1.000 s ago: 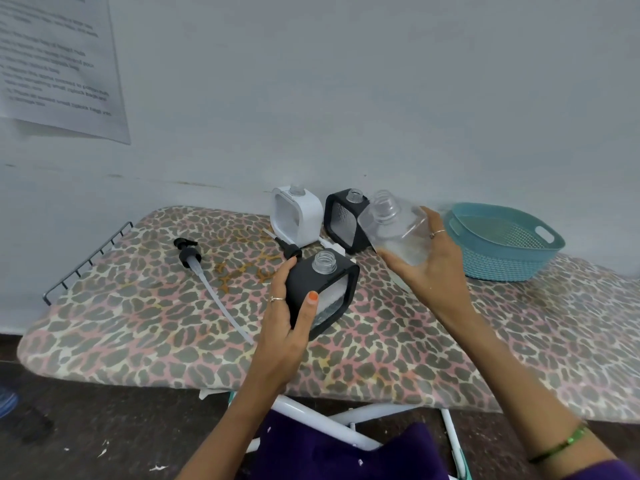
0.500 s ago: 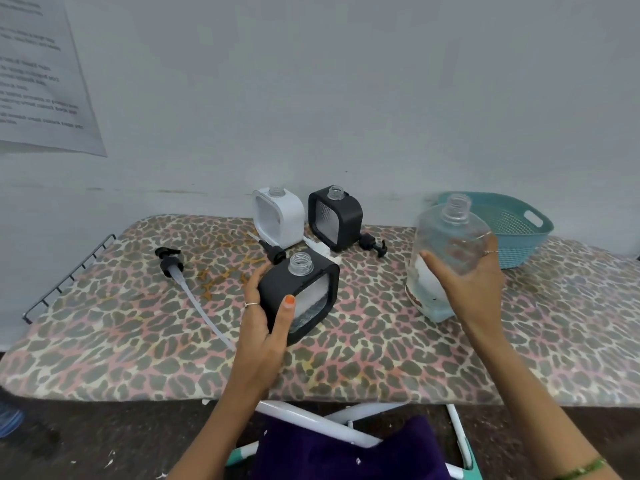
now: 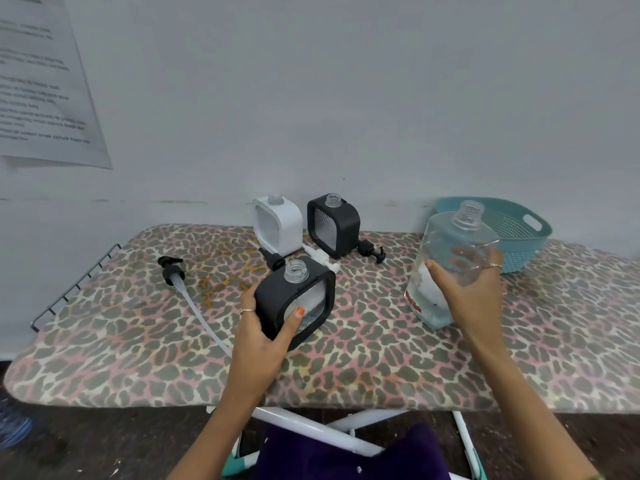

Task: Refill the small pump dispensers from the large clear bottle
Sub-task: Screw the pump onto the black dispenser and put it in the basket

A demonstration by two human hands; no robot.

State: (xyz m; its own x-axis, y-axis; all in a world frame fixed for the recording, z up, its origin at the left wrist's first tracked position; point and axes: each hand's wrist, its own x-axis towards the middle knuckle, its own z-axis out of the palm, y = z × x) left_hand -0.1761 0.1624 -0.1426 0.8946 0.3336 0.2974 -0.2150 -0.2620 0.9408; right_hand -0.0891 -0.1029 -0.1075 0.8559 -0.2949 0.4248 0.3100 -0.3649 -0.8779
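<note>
Nearest the camera, a purple garment (image 3: pixel 349 455) fills the bottom edge, with the white legs (image 3: pixel 311 427) of an ironing board crossing just behind it over a dark floor.

The left hand (image 3: pixel 259 337) grips a black square dispenser (image 3: pixel 294 299) by its lower left corner, thumb across the clear front window and fingers round the back. The dispenser is tilted, its open threaded neck uppermost, with some clear liquid showing in the bottom of the window. To the right and well apart from it, the right hand (image 3: pixel 464 289) wraps round the large clear bottle (image 3: pixel 450 261), which stands nearly upright, leaning slightly, its base on or just above the board. The bottle is uncapped, holds a little liquid low down and carries a white label with a red edge.

The leopard-print ironing board cover (image 3: pixel 381 348) bears a long pump head (image 3: pixel 171 270) with a pale tube lying to the left, beside a wire rest (image 3: pixel 74 289) at the board's end. Further back stand a white square dispenser (image 3: pixel 277 226) and a second black dispenser (image 3: pixel 334 225), both open-necked, with loose pump tops (image 3: pixel 372 251) lying at their feet. A teal perforated basket (image 3: pixel 512 233) sits at the far right, behind the bottle.

Behind everything is a plain pale wall with a printed sheet (image 3: pixel 45 91) fixed at the upper left, its text too blurred to read.
</note>
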